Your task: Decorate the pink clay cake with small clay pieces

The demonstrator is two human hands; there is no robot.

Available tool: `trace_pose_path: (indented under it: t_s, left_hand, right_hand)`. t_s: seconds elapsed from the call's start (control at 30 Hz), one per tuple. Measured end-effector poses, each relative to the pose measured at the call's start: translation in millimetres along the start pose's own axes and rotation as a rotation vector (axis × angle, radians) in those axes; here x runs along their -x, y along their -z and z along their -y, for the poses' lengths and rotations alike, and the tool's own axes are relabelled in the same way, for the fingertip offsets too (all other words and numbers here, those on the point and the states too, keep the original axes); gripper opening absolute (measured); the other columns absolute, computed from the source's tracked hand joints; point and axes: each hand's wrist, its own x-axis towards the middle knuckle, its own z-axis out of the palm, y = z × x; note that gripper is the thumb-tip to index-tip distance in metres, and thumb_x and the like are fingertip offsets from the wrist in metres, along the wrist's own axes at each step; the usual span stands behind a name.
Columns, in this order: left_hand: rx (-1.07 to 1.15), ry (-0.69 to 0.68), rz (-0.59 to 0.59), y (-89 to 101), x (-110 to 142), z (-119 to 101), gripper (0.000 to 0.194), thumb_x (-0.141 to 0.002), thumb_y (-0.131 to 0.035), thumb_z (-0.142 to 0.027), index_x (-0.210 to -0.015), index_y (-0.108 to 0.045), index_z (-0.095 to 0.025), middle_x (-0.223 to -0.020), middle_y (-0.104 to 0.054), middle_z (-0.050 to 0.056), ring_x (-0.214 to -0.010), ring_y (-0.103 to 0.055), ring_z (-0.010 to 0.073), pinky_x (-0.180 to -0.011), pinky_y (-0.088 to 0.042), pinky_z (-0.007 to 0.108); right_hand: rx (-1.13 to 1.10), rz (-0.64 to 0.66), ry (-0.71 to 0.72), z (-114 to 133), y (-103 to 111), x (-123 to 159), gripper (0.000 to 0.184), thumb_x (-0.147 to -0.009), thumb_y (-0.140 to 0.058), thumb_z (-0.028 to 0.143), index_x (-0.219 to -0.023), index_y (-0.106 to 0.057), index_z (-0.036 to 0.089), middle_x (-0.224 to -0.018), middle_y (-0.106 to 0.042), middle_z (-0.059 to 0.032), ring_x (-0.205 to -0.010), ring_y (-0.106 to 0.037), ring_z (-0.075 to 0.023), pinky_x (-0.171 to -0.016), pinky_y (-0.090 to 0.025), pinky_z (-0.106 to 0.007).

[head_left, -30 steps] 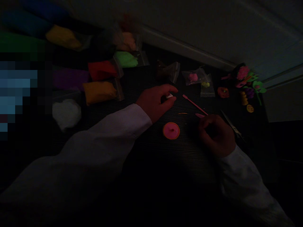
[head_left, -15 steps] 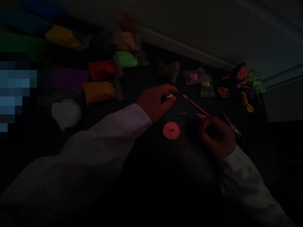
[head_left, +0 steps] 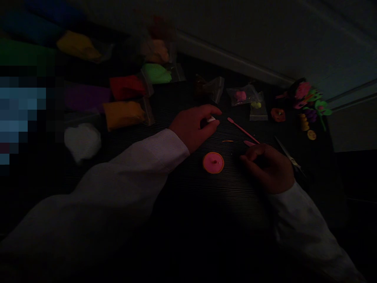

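Observation:
My left hand [head_left: 193, 127] rests above the dark table, its fingers curled around a small white lump of clay [head_left: 211, 119]. To the right, my right hand [head_left: 269, 167] is closed, thumb against fingertips; whatever it may pinch is too small and dark to make out. Between and below the hands lies a pink clay disc [head_left: 213, 163] with an orange rim and a small knob in its middle. A thin orange strip [head_left: 227, 141] sits above the disc. Close by my right fingers are a pink modelling stick [head_left: 243, 130] and a pink blade-like tool [head_left: 249, 143], partly hidden.
Bags of coloured clay, including an orange bag [head_left: 125, 114] and a white bag [head_left: 83, 141], spread across the left. Scissors [head_left: 290, 159] lie beyond my right hand. Clay flowers [head_left: 306, 98] stand at the right back, near a small bag with pink clay [head_left: 240, 96].
My right hand's thumb and fingertips have shifted slightly left, towards the pink disc. My left hand has stayed still with the white clay.

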Motion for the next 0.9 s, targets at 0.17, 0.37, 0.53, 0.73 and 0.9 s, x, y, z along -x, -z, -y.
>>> trace_pose_path:
  t_s: [0.17,0.37,0.53,0.73,0.9]
  left_hand:
    - [-0.010,-0.003,0.003,0.6,-0.1,-0.2,0.030,-0.077,-0.052,-0.027,-0.103,-0.060,-0.018,-0.083,-0.064,0.001,-0.072,-0.056,0.0112,-0.069,-0.042,0.025]
    - [-0.008,0.006,0.010,0.9,-0.1,-0.7,0.030,-0.077,-0.051,-0.027,-0.104,-0.060,-0.018,-0.086,-0.065,0.001,-0.073,-0.056,0.0114,-0.070,-0.043,0.026]
    - [0.000,0.007,0.005,0.3,-0.3,-0.4,0.029,-0.077,-0.051,-0.027,-0.103,-0.060,-0.018,-0.086,-0.065,0.001,-0.074,-0.057,0.0116,-0.071,-0.043,0.026]
    - [-0.014,-0.009,-0.007,0.1,-0.1,0.7,0.029,-0.076,-0.052,-0.027,-0.103,-0.060,-0.018,-0.085,-0.065,0.001,-0.073,-0.057,0.0111,-0.070,-0.043,0.025]
    - [-0.013,-0.005,0.002,0.4,0.0,0.1,0.029,-0.077,-0.052,-0.027,-0.103,-0.060,-0.019,-0.085,-0.065,0.000,-0.073,-0.057,0.0110,-0.070,-0.043,0.025]
  right_hand:
    - [0.126,-0.007,0.033,2.8,4.0,-2.3,0.008,-0.076,-0.059,0.018,-0.082,-0.062,0.022,-0.084,-0.066,-0.0028,-0.088,-0.063,-0.0187,-0.080,-0.051,-0.038]
    - [0.036,-0.199,-0.089,1.1,-0.3,2.0,0.011,-0.073,-0.063,0.020,-0.081,-0.056,0.022,-0.083,-0.063,-0.0020,-0.085,-0.064,-0.0192,-0.078,-0.050,-0.036]
    - [0.194,-0.092,0.004,-0.3,4.4,0.8,0.009,-0.079,-0.055,0.019,-0.081,-0.063,0.023,-0.087,-0.067,-0.0034,-0.087,-0.062,-0.0198,-0.082,-0.045,-0.041]
    - [0.354,-0.131,0.083,-2.6,2.9,-3.9,0.009,-0.070,-0.066,0.024,-0.077,-0.060,0.021,-0.088,-0.066,-0.0050,-0.088,-0.059,-0.0222,-0.081,-0.041,-0.043]
    - [0.325,-0.106,0.065,-1.4,4.0,-2.6,0.007,-0.075,-0.060,0.021,-0.082,-0.061,0.021,-0.085,-0.066,-0.0041,-0.085,-0.060,-0.0206,-0.081,-0.039,-0.042]
